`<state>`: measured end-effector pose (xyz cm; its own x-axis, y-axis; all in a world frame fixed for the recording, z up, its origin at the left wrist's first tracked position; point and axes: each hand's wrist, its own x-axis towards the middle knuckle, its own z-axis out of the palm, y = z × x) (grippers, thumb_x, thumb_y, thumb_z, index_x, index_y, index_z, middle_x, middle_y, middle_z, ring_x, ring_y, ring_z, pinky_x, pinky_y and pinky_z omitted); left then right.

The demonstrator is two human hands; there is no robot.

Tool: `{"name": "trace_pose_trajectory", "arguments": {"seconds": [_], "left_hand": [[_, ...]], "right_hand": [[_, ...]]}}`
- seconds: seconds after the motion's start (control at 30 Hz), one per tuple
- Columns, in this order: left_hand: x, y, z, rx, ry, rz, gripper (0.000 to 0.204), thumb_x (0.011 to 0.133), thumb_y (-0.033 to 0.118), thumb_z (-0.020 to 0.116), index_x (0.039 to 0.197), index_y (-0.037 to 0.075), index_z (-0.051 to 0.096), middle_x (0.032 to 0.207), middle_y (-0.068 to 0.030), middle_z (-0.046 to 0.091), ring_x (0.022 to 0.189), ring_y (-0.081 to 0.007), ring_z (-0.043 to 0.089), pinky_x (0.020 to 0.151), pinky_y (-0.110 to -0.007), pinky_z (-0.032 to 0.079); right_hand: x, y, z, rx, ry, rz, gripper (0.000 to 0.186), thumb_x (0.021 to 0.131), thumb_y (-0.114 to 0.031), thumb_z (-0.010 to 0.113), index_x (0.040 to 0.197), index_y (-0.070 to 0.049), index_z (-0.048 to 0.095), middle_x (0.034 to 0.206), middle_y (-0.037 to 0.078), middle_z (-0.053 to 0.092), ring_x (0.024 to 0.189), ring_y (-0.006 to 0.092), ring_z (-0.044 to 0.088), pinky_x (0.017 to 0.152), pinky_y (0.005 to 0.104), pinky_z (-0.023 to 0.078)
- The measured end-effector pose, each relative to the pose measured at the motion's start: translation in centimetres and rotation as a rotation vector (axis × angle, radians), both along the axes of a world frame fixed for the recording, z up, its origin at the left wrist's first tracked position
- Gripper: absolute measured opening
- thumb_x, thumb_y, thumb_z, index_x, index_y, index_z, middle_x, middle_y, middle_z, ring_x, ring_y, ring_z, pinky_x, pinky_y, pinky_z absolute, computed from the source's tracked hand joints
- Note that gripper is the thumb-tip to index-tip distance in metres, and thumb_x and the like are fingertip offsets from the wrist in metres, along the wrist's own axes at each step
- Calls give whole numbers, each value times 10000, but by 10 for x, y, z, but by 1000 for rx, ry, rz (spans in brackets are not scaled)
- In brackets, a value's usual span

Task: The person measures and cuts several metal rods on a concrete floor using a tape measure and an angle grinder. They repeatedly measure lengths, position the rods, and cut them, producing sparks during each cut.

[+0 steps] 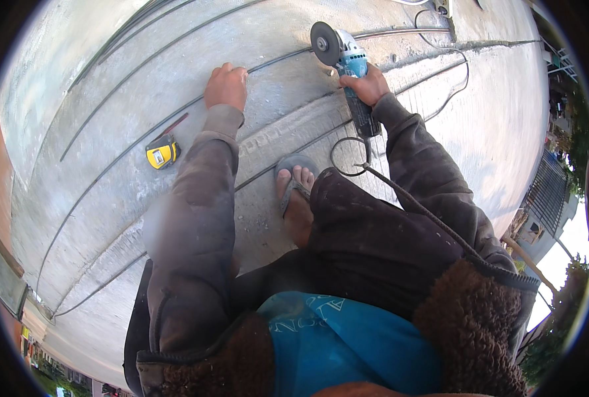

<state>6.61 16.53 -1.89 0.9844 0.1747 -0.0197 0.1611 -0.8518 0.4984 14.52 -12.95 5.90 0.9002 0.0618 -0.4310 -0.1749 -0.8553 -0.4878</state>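
"Where's the metal rod (278,61)?"

"On the floor (274,99), running from near left to far right, passing right under the left hand (226,87)."

"So that hand is nearer?"

"Yes, its fingers curl over the rod, seemingly grasping it. The right hand (367,85) is clenched around the grinder (354,64), a little to the near side of the rod."

"And the disc (325,44)?"

"It overlaps the rod, right of the left fingers and well apart from them. Whether it touches, I can't tell."
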Motion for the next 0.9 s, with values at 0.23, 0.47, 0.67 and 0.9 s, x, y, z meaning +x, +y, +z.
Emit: {"name": "trace_pose_trajectory", "arguments": {"seconds": [0.23, 0.47, 0.67, 0.9], "left_hand": [[2, -1, 7, 28, 35, -11, 81, 830, 157, 644, 861, 140, 717, 888, -65, 637, 887, -254, 612, 772, -383, 519], [3, -1, 10, 44, 25, -25, 73, 823, 153, 653, 853, 143, 719, 901, -50, 646, 896, -238, 618, 783, -369, 526], [3, -2, 10, 50, 59, -26, 72, 827, 149, 650, 846, 134, 718, 910, -44, 646, 912, -234, 620, 791, -368, 525], [4, 0, 4, -1, 41, -46, 107, 858, 194, 604, 867, 141, 697, 900, -81, 620, 930, -287, 600, 791, -429, 501]], "right_hand": [[5, 2, -3, -29, 136, -12, 618, 674, -376, 763, 1152, -9, 628, 1068, 187, 683, 991, 300, 659, 873, 375, 506], [5, 5, -3, -65, 131, -2, 629, 671, -392, 765, 1155, -13, 627, 1073, 186, 684, 1001, 300, 657, 881, 372, 502], [7, 3, -4, -71, 135, 4, 640, 674, -398, 766, 1165, -15, 623, 1083, 191, 680, 1011, 305, 653, 888, 377, 497], [11, 6, -1, -73, 142, 2, 636, 672, -374, 771, 1167, -4, 621, 1089, 199, 675, 1009, 310, 651, 884, 382, 493]]}}
